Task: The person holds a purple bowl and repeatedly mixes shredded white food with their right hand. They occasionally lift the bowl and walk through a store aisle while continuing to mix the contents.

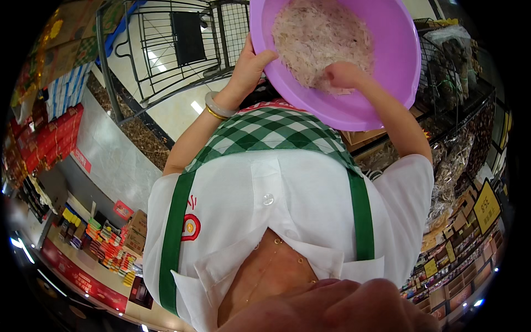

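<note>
A purple plastic basin [400, 62] is tilted towards me at the top of the view. My left hand [251, 66] grips its left rim, thumb over the edge and fingers behind the wall. Pale, thin dried shrimp or similar flakes [319, 33] cover much of the basin's bottom. Over the near part of these, my right hand [344, 75] is curled with its fingertips turned down and hidden. Whether it pinches any flakes cannot be seen. The basin's lower edge lies close to my green checked apron [265, 128].
A wire shopping cart [166, 54] stands ahead on the left, on a tiled floor [182, 112]. Bagged dried goods [452, 62] fill racks at right, beside a yellow price sign [487, 207]. Red boxes [54, 141] are stacked at left, near a grey counter surface [108, 141].
</note>
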{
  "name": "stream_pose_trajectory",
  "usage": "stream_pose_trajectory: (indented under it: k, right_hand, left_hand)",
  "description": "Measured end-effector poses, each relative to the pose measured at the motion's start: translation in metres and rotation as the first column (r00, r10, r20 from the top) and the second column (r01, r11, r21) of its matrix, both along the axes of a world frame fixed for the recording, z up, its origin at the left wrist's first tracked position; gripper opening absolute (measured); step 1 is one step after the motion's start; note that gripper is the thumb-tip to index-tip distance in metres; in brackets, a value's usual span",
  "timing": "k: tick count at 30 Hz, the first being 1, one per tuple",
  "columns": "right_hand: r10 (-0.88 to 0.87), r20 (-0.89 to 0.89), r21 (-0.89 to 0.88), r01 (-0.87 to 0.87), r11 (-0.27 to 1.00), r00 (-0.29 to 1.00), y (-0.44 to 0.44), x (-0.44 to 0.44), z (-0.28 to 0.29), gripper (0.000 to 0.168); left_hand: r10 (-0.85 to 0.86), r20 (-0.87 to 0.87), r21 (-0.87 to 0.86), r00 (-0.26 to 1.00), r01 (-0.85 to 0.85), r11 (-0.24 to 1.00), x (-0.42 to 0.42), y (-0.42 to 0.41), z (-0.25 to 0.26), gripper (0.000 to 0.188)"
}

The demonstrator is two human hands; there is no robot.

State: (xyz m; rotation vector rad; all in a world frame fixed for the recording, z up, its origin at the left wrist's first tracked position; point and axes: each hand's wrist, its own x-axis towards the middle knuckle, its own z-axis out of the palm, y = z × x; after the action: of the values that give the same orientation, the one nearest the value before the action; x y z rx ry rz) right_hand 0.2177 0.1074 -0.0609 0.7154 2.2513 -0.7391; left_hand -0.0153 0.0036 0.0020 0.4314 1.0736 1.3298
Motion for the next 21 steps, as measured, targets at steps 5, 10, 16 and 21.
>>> stream_pose_trajectory:
  k: [5,10,16,21]
  right_hand:
    - [-0.1,0.17,0.002,0.101,0.995,0.98,0.014,-0.021,0.05,0.021]
    - [0.067,0.156,0.218,-0.101,0.971,0.986,-0.022,-0.009,0.03,0.02]
    - [-0.371,-0.104,-0.149,0.354,0.923,0.923,0.048,0.038,0.015,0.02]
    - [-0.673,-0.068,-0.385,0.602,0.699,0.737,0.059,0.047,0.026,0.013]
  left_hand:
    - [0.005,-0.005,-0.002,1.0,-0.005,1.0,-0.002,-0.002,-0.001,0.053]
    - [-0.018,-0.014,0.007,1.0,0.018,1.0,0.0,0.0,-0.003,0.053]
    - [-0.016,-0.021,0.017,1.0,0.016,1.0,-0.001,0.0,-0.001,0.054]
    - [0.0,-0.033,0.031,0.999,0.002,1.0,0.0,0.001,-0.003,0.054]
